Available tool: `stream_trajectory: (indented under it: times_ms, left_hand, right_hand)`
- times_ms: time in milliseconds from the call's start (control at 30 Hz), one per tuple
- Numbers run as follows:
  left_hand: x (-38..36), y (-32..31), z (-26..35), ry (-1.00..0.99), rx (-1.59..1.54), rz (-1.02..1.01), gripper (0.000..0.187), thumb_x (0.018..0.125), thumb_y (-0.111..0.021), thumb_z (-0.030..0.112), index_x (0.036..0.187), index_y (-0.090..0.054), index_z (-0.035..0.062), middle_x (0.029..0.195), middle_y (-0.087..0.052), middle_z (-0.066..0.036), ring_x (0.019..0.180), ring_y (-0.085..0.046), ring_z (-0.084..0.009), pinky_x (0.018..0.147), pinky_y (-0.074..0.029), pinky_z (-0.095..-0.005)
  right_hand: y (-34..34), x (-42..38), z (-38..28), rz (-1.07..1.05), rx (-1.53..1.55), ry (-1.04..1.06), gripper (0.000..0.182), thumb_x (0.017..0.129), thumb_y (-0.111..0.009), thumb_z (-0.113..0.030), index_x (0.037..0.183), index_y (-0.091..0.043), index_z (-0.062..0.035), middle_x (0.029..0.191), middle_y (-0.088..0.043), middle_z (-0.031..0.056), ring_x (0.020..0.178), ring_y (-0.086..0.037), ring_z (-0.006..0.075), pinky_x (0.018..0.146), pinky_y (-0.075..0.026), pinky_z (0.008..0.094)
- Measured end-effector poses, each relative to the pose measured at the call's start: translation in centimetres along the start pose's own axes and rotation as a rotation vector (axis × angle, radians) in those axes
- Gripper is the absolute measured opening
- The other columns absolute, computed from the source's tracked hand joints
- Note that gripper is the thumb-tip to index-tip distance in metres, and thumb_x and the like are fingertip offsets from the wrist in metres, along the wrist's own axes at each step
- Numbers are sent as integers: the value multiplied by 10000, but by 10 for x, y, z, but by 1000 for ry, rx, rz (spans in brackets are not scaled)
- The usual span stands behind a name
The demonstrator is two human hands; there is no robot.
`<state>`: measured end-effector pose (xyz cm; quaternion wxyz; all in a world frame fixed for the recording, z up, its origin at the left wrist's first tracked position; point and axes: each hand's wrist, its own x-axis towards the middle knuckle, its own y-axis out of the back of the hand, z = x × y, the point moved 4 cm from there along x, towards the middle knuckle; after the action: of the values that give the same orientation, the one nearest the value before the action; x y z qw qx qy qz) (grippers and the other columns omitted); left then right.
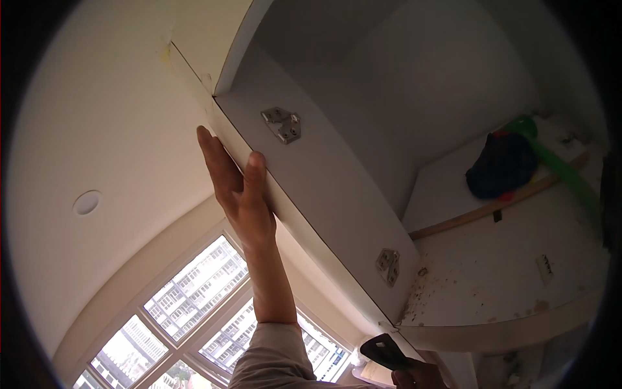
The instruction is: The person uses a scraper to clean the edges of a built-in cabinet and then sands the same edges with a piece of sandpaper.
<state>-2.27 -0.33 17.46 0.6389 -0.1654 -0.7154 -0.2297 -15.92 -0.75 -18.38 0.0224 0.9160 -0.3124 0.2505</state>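
My left hand (238,185) reaches up and lies with straight fingers along the front edge of a white cabinet side panel (311,165). Its thumb rests near the inner side of that edge, and it holds nothing. Low in the view, my right hand (421,375) is closed around a dark, flat object (383,351) with a rounded end, whose kind I cannot make out. The object is close to the cabinet's lower front corner. Two metal hinge plates, an upper one (282,125) and a lower one (388,267), are fixed to the panel's inner face, with no door on them.
Inside the cabinet, a dark blue bundle (502,166) and a long green item (564,165) lie on a wood-edged board (447,194). Brown stains mark the cabinet floor (479,285). A window (194,292) is at lower left, a round ceiling light (87,203) above it.
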Motion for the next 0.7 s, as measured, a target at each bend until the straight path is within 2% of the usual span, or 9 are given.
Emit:
stream_trajectory:
  times_ms: [100, 200, 300, 400, 500, 567, 667, 700]
  left_hand:
    - [6, 0, 1, -20, -23, -27, 666, 972, -533, 118, 1543, -195, 53, 1605, -149, -197, 1500, -101, -302, 1198, -155, -431]
    - [13, 2, 1, -26, 25, 12, 772, 939, -603, 108, 1543, -132, 5, 1603, -120, -228, 1498, -99, -317, 1182, -167, -402]
    - [18, 5, -3, -55, 40, 11, 668, 974, -558, 147, 1542, -214, 72, 1597, -143, -226, 1498, -99, -317, 1196, -156, -441]
    - [22, 3, -1, -31, 29, 46, 665, 968, -572, 150, 1538, -236, 77, 1591, -154, -240, 1497, -104, -323, 1195, -163, -438]
    - [25, 0, 2, 21, 32, 63, 653, 970, -575, 164, 1526, -255, 41, 1587, -184, -229, 1490, -147, -313, 1192, -174, -424]
    - [24, 1, 0, 40, 13, 57, 710, 950, -622, 185, 1524, -240, 16, 1583, -207, -218, 1479, -183, -290, 1183, -197, -403]
    - [15, 7, -3, 62, 22, 50, 728, 945, -637, 187, 1522, -234, 0, 1585, -216, -200, 1457, -236, -264, 1177, -214, -379]
    - [11, 6, -4, 78, 4, 43, 722, 948, -633, 182, 1521, -235, -1, 1587, -214, -194, 1449, -254, -258, 1176, -217, -373]
  right_hand:
    - [-1, 2, 1, 0, 12, 18, 239, 962, -508, -223, 933, -624, -16, 676, -563, 136, 573, -536, 223, 542, -431, 373]
    - [-1, 2, 3, -11, 19, 15, 239, 963, -508, -219, 918, -623, -14, 691, -572, 142, 589, -547, 237, 553, -435, 377]
    - [3, 4, -1, 10, 14, 63, 241, 965, -510, -214, 903, -618, -7, 707, -582, 151, 610, -561, 257, 570, -439, 385]
    - [6, 4, -2, 28, -2, 107, 244, 966, -509, -210, 897, -614, -1, 719, -589, 159, 625, -571, 277, 583, -443, 395]
    - [4, 2, -6, 42, -24, 137, 252, 969, -506, -212, 894, -613, 3, 723, -594, 165, 630, -578, 289, 588, -445, 400]
    - [3, 3, -12, 30, -21, 117, 259, 971, -503, -217, 894, -613, 4, 722, -596, 166, 632, -581, 293, 590, -447, 400]
    - [3, 1, -16, -32, -3, 9, 273, 973, -506, -233, 891, -604, 8, 735, -595, 176, 645, -578, 317, 597, -445, 412]
    - [0, -1, -13, 8, -33, 91, 276, 974, -509, -244, 922, -614, 6, 761, -603, 187, 664, -582, 330, 608, -449, 417]
